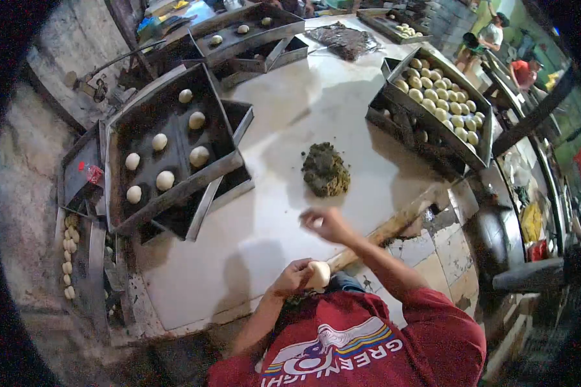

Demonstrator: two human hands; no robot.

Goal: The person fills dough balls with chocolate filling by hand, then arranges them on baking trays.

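Observation:
Close to my body, my left hand (292,278) is closed around a pale lump of dough (318,275). Farther forward over the white tabletop, my right hand (330,224) has its fingers curled together. A small pale spot shows at those fingertips, slightly blurred, and I cannot make out what it is. Just beyond my right hand lies a crumbly brown-green mound of filling (326,170), apart from the fingers.
On the left, a dark metal tray (210,169) holding several dough balls (159,142) rests on other trays. At right, another stacked tray (394,106) is crowded with dough balls (442,94). More trays (255,30) stand at the back. Two people (490,35) are at the far right.

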